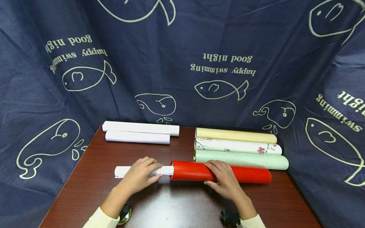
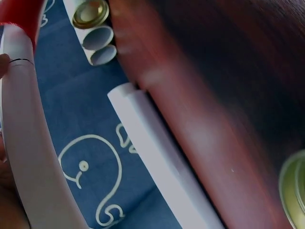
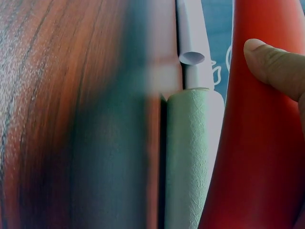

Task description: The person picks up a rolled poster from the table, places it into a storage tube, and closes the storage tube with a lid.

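Observation:
My left hand point(image 1: 141, 175) grips a rolled sheet of white paper point(image 1: 122, 171), with the thumb at its near side and the fingers over the top. The right end of this roll sits inside the open left end of a red cardboard tube point(image 1: 186, 171). Around the middle of the tube curls my right hand point(image 1: 223, 177), its thumb point(image 3: 271, 64) showing against the red surface in the right wrist view. A thin dark line crosses the paper roll point(image 2: 31, 143) close to the tube's mouth in the left wrist view.
Two white paper rolls point(image 1: 139, 128) lie at the back left of the brown table point(image 1: 94, 171). Behind the red tube lie a cream tube point(image 1: 236, 135), a flowered tube point(image 1: 236, 146) and a pale green tube point(image 1: 242, 159). A round gold lid point(image 1: 126, 217) is beside my left wrist.

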Action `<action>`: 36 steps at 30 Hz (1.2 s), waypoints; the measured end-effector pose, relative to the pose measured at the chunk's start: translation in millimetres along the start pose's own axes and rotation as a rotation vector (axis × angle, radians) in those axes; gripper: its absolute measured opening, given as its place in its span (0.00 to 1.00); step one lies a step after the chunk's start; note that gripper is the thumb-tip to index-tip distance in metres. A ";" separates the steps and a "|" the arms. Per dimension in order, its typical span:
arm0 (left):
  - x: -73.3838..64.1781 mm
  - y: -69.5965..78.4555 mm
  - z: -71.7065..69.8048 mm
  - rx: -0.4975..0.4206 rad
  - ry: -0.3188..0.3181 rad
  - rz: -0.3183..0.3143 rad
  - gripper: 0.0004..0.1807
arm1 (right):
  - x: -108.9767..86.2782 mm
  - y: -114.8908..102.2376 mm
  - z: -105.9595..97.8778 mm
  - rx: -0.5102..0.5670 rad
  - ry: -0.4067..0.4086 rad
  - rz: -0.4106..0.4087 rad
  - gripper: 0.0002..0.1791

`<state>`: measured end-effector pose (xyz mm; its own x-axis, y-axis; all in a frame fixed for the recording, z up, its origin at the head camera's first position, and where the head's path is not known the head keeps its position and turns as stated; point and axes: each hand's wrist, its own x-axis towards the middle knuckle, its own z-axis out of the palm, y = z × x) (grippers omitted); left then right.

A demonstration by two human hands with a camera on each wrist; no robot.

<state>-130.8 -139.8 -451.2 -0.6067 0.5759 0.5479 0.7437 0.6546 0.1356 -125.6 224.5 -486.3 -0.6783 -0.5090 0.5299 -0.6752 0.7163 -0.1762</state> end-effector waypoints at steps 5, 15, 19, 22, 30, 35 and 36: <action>6.5 8.5 4.7 0.005 -0.009 0.026 0.17 | 0.9 -3.1 1.7 0.004 0.007 0.002 0.38; 11.4 15.7 1.6 0.017 -0.055 0.018 0.18 | 4.0 -4.3 4.3 -0.004 0.011 0.006 0.39; 0.3 8.0 -9.2 0.031 -0.026 -0.005 0.20 | 4.1 -3.8 5.2 -0.004 0.014 0.004 0.39; -10.6 -0.3 -20.1 0.046 0.004 -0.022 0.22 | 4.4 -4.2 5.2 -0.003 0.012 0.003 0.39; -38.4 -19.4 -43.1 0.037 0.115 -0.126 0.25 | 4.4 -2.4 6.1 0.005 0.029 0.000 0.39; -46.6 -22.5 -47.1 -0.009 0.166 -0.178 0.23 | 2.6 -1.8 6.6 0.005 0.033 0.000 0.39; -46.7 -22.5 -47.0 -0.014 0.170 -0.181 0.23 | 2.3 -1.6 6.7 0.005 0.034 0.000 0.39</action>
<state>-106.1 -204.4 -441.0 -0.6755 0.3581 0.6445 0.6314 0.7323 0.2549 -128.0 219.0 -490.3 -0.6681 -0.4925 0.5578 -0.6766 0.7140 -0.1801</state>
